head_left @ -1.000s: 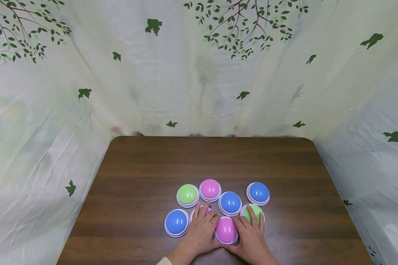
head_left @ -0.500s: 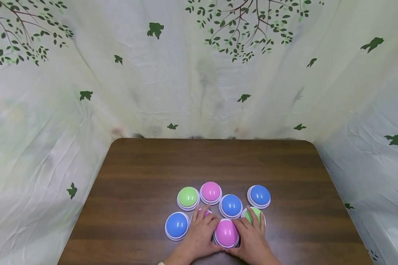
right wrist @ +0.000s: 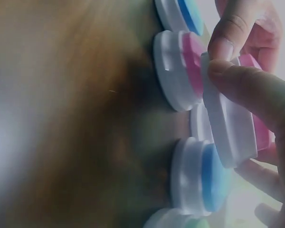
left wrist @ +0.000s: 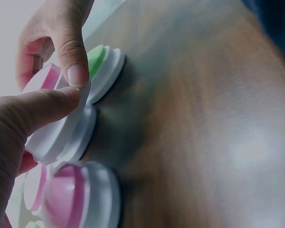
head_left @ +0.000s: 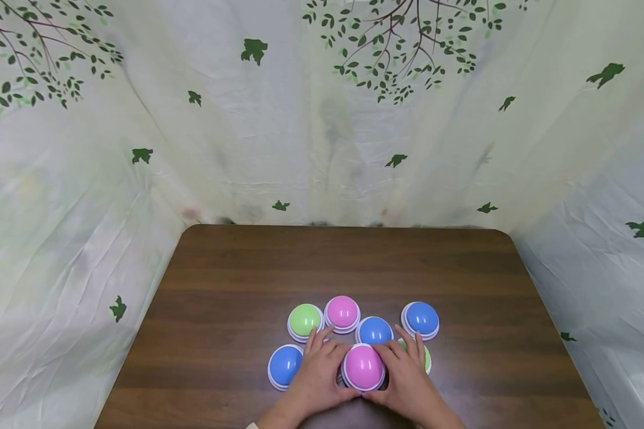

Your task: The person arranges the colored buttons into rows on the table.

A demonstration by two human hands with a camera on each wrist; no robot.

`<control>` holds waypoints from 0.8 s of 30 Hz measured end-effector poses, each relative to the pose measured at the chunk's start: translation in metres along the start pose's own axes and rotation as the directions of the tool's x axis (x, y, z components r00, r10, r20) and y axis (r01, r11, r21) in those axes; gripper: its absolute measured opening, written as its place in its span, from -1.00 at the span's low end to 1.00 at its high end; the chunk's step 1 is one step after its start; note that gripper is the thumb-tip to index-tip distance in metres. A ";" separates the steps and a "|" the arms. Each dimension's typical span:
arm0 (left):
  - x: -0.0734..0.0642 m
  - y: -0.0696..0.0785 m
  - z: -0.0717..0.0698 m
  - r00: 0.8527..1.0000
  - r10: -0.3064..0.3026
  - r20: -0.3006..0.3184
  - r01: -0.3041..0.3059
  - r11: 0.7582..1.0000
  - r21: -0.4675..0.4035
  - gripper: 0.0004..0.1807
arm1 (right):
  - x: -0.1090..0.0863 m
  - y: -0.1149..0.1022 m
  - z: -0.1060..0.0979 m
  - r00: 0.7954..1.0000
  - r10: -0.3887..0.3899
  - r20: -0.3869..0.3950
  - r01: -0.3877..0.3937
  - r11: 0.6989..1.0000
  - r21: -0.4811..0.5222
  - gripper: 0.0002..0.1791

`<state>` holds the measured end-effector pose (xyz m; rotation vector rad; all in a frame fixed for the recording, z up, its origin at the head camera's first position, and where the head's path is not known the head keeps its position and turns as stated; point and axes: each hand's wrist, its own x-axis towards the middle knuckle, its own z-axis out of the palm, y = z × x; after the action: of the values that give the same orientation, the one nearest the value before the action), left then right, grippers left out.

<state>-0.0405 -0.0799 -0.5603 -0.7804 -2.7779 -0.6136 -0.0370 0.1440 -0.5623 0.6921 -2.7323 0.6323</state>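
A pink push button, a glossy dome on a round white base, is held between both hands, raised off the table and tilted. My left hand grips its left side and my right hand its right side. In the left wrist view both thumbs meet on the near edge of its white base. Behind the right fingers sits a green button, partly covered. Just beyond the held button is a blue button. Another pink button is mostly hidden by my left hand in the head view.
On the brown wooden table stand a green button and a pink button at the back. One blue button is at the left, another blue button at the right. A leaf-printed white curtain surrounds the table.
Both hands have risen with the pink button, lifting it off the table and slightly left. The blue button beyond is now partly covered; the other buttons stay put.
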 end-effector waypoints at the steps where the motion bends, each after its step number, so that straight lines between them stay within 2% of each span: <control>1: 0.001 -0.002 -0.003 1.000 -0.011 0.000 0.011 1.000 -0.013 -0.17 | 0.004 0.000 0.000 1.000 0.000 0.005 0.000 1.000 0.008 -0.04; 8: 0.013 -0.021 -0.018 0.996 -0.091 -0.016 0.089 0.991 -0.096 -0.20 | 0.037 -0.005 0.003 0.999 0.002 0.040 -0.005 0.997 0.073 -0.07; 12: 0.019 -0.034 -0.024 0.987 -0.160 -0.002 0.160 0.983 -0.091 -0.20 | 0.060 -0.008 0.009 0.995 0.028 0.092 -0.037 0.994 0.104 -0.07; 17: 0.031 -0.053 -0.035 0.963 -0.261 0.063 0.263 0.965 -0.019 -0.19 | 0.093 -0.012 0.016 0.978 0.066 0.198 -0.088 0.991 0.103 -0.07; 21: 0.046 -0.070 -0.042 0.943 -0.316 0.103 0.317 0.948 0.005 -0.16 | 0.120 -0.011 0.025 0.976 0.053 0.213 -0.077 0.991 0.106 -0.09; 24: 0.056 -0.083 -0.044 0.931 -0.346 0.115 0.349 0.937 -0.009 -0.13 | 0.140 -0.010 0.033 0.976 0.038 0.213 -0.063 0.992 0.111 -0.10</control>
<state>-0.1292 -0.1380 -0.5325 -0.3330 -3.0446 -0.6891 -0.1562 0.0663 -0.5397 0.7584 -2.9336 0.7779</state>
